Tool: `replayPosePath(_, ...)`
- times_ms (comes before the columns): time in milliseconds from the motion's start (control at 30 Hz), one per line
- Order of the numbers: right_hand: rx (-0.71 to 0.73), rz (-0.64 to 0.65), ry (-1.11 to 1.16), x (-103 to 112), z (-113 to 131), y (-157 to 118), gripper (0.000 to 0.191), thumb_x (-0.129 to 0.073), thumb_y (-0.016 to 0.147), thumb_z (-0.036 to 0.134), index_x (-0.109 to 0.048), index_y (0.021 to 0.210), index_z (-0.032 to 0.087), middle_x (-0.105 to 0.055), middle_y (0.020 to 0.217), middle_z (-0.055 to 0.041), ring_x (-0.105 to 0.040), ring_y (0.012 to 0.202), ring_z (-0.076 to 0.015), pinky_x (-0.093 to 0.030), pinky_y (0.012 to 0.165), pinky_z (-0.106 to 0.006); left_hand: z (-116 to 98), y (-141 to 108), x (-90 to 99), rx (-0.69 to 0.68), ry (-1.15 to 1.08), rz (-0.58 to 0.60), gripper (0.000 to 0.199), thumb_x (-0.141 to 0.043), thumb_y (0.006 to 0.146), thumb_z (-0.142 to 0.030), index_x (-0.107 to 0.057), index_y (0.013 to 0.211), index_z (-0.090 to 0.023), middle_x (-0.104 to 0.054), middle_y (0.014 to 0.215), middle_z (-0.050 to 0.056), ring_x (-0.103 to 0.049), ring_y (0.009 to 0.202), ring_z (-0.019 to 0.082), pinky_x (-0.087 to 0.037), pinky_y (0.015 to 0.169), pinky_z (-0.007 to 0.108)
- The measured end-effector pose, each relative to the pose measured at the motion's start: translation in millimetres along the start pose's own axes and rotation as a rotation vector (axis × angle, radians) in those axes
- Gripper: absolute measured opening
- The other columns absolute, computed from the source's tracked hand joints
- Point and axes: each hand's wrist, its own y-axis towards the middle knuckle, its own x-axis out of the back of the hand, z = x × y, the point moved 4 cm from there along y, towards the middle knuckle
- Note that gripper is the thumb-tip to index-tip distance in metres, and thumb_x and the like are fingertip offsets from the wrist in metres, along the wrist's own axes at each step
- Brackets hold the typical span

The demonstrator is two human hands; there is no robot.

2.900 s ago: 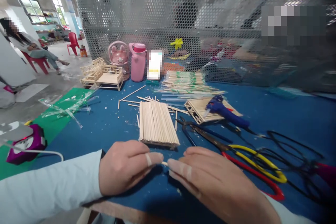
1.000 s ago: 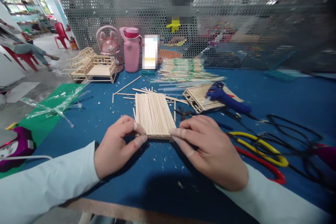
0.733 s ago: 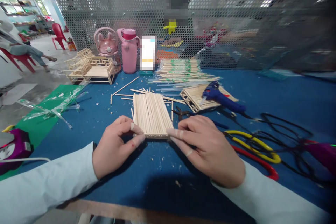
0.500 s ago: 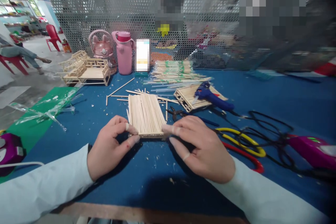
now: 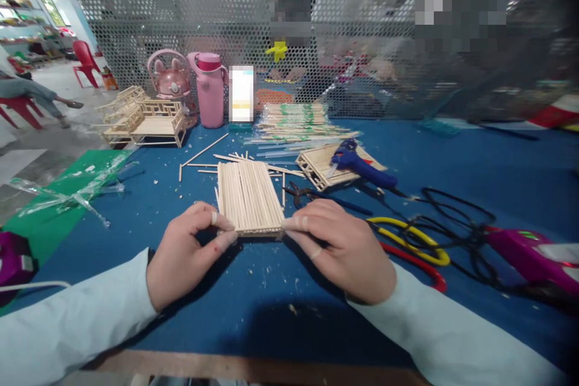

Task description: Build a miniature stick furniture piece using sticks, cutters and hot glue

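A flat panel of pale wooden sticks [image 5: 250, 196], laid side by side, rests on the blue table in front of me. My left hand [image 5: 190, 253] pinches its near left corner between thumb and fingers. At the near right corner, my right hand [image 5: 341, 247] has its thumb and fingertips closed on the edge. White tape wraps some fingers on both hands. Loose sticks [image 5: 210, 148] lie behind the panel. Pliers [image 5: 298, 193] with blue handles lie just beyond my right hand, their handles partly hidden.
A blue glue gun [image 5: 357, 164] lies across another stick frame [image 5: 312, 172]. Bundled sticks [image 5: 294, 117], a phone [image 5: 241, 96], a pink bottle [image 5: 210, 90] and miniature stick furniture [image 5: 158, 123] stand farther back. Yellow-handled tool [image 5: 407, 232] and black cables [image 5: 470, 241] spread at right. A perforated metal screen [image 5: 362, 30] rises behind.
My right thumb and fingertips have come together on the panel's near right corner, where they were apart before. My left hand keeps its pinch. The whole view has shifted slightly.
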Motion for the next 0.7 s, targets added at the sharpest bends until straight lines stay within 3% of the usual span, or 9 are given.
replayPosePath(233, 0.110, 0.005, -0.046, -1.9, 2.4, -2.0, 0.013, -0.054, 0.082, 0.007, -0.067, 0.084, 0.011, -0.068, 0.076, -0.0095, -0.060, 0.074, -0.0169, -0.052, 0.070, -0.032, 0.5, -0.5, 0.4, -0.001, -0.005, -0.010, 0.008, -0.062, 0.079, -0.021, -0.067, 0.074, -0.018, -0.064, 0.076, 0.003, -0.058, 0.073, 0.013, -0.047, 0.068, 0.025)
replayPosePath(400, 0.114, 0.000, -0.063, -5.0, 1.3, -1.6, 0.011, -0.055, 0.083, 0.009, -0.066, 0.084, 0.011, -0.067, 0.075, -0.0096, -0.059, 0.073, -0.0172, -0.052, 0.070, -0.033, 0.1, 0.1, 0.1, -0.009, 0.026, -0.014, 0.006, -0.061, 0.079, -0.019, -0.066, 0.076, -0.018, -0.059, 0.075, 0.002, -0.056, 0.073, 0.013, -0.046, 0.068, 0.025)
replayPosePath(567, 0.001, -0.021, 0.023, -3.0, -0.5, -3.0, 0.015, -0.052, 0.080, 0.008, -0.063, 0.085, 0.017, -0.067, 0.076, -0.0051, -0.060, 0.073, -0.0149, -0.051, 0.069, -0.029, -3.4, 0.6, -0.4, -0.060, 0.043, 0.037, 0.006, -0.059, 0.077, -0.013, -0.060, 0.082, -0.017, -0.057, 0.081, 0.002, -0.054, 0.079, 0.014, -0.044, 0.073, 0.026)
replayPosePath(700, -0.123, -0.033, 0.016, -2.6, -5.2, -6.0, 0.025, -0.051, 0.073, 0.009, -0.058, 0.096, 0.017, -0.063, 0.076, -0.0032, -0.060, 0.070, -0.0147, -0.051, 0.067, -0.028, -4.6, 0.9, 2.6, -0.093, 0.050, 0.006, 0.016, -0.061, 0.074, -0.010, -0.056, 0.087, -0.016, -0.056, 0.083, 0.001, -0.052, 0.079, 0.013, -0.043, 0.073, 0.026)
